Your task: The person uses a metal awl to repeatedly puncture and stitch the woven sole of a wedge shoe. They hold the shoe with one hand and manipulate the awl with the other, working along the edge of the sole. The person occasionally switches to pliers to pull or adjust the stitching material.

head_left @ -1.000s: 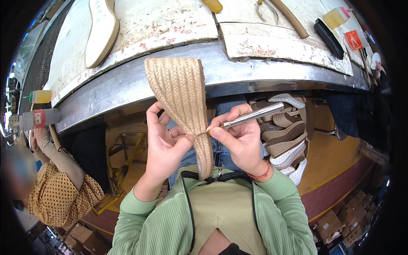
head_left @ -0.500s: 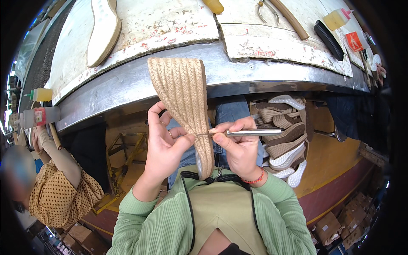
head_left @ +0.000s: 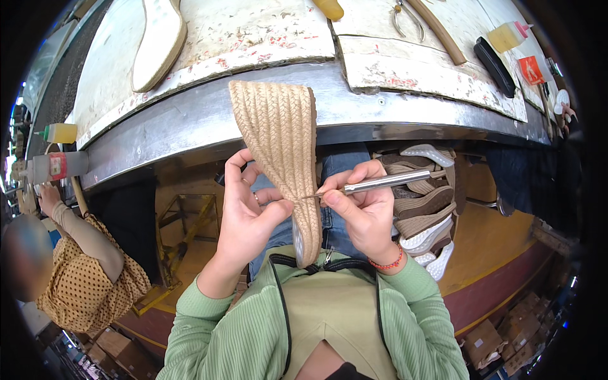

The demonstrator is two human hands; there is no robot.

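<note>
**Because the thin shaft points at the left thumb, a slip here could hurt**

The braided wedge sole [head_left: 275, 133] stands tall end away from the body, between the two hands, its narrow end over the person's lap and its tall end overlapping the metal edge of the counter [head_left: 190, 104] in this view; whether it touches that edge cannot be told. The left hand [head_left: 246, 221] grasps the narrow part's left edge, thumb in front, some fingers partly hidden behind. The right hand [head_left: 366, 218] pinches a metal-handled tool [head_left: 389, 181] near its front, its slim shaft lying over the braid towards that thumb.

The likeliest trouble, as I judge it, is a jab: should the tip skid off the cord or break through suddenly, the thumb sits in its path. Pushing hard at a flat angle would invite that. Prying too far could also lift or fray a strand and spoil the even rows.

The sole looks lightly supported, so a sideways push might twist it out of the left fingers. Its narrow end lies close to the zip of the green jacket [head_left: 247, 323], where loose fibres could catch. The tip itself is too small to tell whether it has entered the braid.
</note>
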